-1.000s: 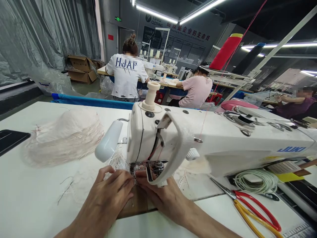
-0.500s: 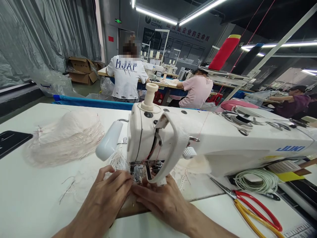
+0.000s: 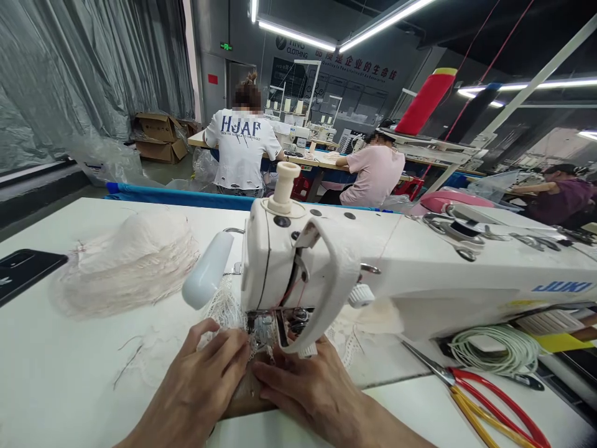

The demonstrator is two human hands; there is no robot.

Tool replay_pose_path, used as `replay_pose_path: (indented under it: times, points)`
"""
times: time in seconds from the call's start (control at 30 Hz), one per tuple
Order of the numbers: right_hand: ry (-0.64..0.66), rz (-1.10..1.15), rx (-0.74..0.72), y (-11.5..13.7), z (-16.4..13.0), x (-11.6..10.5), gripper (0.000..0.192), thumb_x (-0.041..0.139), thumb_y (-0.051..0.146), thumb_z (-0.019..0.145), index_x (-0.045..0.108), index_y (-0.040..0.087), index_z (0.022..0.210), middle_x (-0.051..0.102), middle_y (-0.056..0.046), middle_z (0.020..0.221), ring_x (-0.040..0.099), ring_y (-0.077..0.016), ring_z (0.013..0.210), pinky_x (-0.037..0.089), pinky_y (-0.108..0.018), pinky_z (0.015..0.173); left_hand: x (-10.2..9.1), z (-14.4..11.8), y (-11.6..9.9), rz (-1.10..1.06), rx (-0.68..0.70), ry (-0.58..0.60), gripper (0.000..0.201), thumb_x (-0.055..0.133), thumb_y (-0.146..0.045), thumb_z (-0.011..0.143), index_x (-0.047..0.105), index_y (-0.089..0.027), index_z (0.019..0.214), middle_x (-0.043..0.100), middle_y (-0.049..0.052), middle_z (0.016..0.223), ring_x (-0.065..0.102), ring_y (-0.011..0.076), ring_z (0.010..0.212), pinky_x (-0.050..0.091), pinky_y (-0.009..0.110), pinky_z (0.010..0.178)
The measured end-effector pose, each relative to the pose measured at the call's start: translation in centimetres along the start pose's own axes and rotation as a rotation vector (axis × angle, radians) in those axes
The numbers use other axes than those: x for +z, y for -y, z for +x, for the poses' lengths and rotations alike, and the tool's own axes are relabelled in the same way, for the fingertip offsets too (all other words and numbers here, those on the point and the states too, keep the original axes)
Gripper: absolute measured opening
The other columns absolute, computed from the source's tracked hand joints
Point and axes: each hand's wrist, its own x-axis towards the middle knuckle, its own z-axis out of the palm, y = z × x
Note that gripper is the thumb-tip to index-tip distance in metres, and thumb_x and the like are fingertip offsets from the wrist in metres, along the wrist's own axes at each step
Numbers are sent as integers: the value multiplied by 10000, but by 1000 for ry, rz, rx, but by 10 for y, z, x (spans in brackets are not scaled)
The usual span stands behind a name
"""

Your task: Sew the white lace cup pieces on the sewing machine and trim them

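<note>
A white sewing machine (image 3: 298, 255) stands before me, with red thread running down to its needle area. White lace (image 3: 224, 305) passes under the presser foot (image 3: 263, 330). Left of the foot, my left hand (image 3: 205, 367) is closed, its fingertips pinching the lace at the edge. On the other side, my right hand (image 3: 312, 379) also has its fingers pressed together on the lace, partly behind the machine's curved white guard. The exact grip of its fingertips is hidden. Pale lace-edged fabric (image 3: 368, 317) lies behind the right hand, under the machine arm.
A pile of pale fabric pieces (image 3: 130, 264) lies at left, near a black phone (image 3: 28, 270). Scissors (image 3: 459, 379) with red and yellow handles and a coil of pale cord (image 3: 494, 348) lie at right. Several people work at tables beyond.
The view has shifted slightly, so the scene sits a little lower and to the right. Both hands stay at the presser foot; a small gap now shows between their fingertips.
</note>
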Motion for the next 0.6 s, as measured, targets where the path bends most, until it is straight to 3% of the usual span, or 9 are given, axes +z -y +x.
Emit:
replay_pose_path:
  times: [0.27,0.4,0.53,0.6]
  points:
    - [-13,-32,-21,-2,-2,5,181,465,306,925,614,222,984,593,-20,715,496,-191,749,280,-347,708,10,-2,5,-16,27,-41,280,335,-89,905,596,-188,889,601,7,833,540,149,785,263,384,899]
    - [-41,-81,-12,-1,1,7,201,449,329,938,606,219,999,585,-19,710,485,-180,724,266,-344,719,4,7,2,59,54,-74,294,343,-45,896,593,-163,795,579,9,748,538,141,715,310,359,856]
    - [-78,-138,16,1,2,4,245,414,379,948,605,230,988,599,-30,769,485,-165,689,258,-331,702,-8,15,8,57,23,23,310,343,-55,906,582,-167,743,582,13,724,548,152,727,346,362,860]
    - [-81,-150,35,0,0,-1,278,415,433,937,606,234,966,604,-23,752,496,-162,669,259,-324,692,-12,21,18,-57,-77,112,311,349,-103,906,574,-180,706,588,10,729,540,153,713,367,367,851]
